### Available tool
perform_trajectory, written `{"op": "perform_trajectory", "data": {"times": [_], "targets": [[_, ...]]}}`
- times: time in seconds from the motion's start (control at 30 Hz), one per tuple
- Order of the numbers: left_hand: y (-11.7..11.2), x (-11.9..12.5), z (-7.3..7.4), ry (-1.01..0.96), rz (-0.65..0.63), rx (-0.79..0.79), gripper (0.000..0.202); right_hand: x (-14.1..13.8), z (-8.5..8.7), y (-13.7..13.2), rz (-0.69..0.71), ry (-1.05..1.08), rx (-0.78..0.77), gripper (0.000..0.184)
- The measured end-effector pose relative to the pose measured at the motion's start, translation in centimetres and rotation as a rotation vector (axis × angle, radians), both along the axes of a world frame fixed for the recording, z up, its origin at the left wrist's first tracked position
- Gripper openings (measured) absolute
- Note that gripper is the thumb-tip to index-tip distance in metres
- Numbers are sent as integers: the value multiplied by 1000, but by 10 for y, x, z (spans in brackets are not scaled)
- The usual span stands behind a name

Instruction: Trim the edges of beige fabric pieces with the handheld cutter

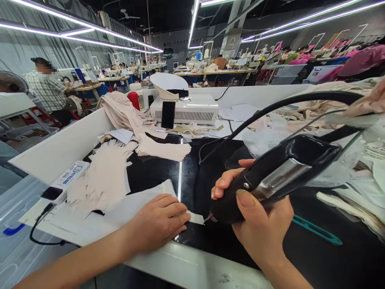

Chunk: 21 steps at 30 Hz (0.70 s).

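Observation:
My right hand (258, 216) is wrapped round a black hand-held power tool (270, 176) with a metal lever on its side. A thick black cable runs from its rear, and its small metal tip points down to the left. Close to that tip lies the end of a short pale fabric strip (197, 218). My left hand (164, 216) has its fingers together on the strip, covering its other end. Beneath that hand spreads a white sheet (144, 198). A pile of pale beige cut pieces (102, 176) lies left of it.
A white vented box (195, 108) stands at the back, a phone (168, 114) leaning against it. Clear plastic bags (264, 136) and fabric crowd the right. A teal slotted tool (317, 229) lies beside my right hand. A white power strip (70, 176) sits left. Other people work beyond.

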<state>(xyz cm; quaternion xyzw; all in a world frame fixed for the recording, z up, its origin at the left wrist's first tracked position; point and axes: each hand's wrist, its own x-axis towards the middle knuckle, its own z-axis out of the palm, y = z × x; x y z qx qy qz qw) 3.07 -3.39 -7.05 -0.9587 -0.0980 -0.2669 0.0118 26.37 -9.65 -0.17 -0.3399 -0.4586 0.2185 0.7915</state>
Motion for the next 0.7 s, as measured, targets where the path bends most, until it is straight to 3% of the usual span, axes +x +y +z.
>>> {"op": "perform_trajectory", "data": {"times": [0.43,0.7], "targets": [[10,-5,-3,-56,21,-62,26,2,9,-3,-15,3,-24,47],[19,-6,-11,-19,-2,-37,21,1,8,2,-28,12,-38,48]]}}
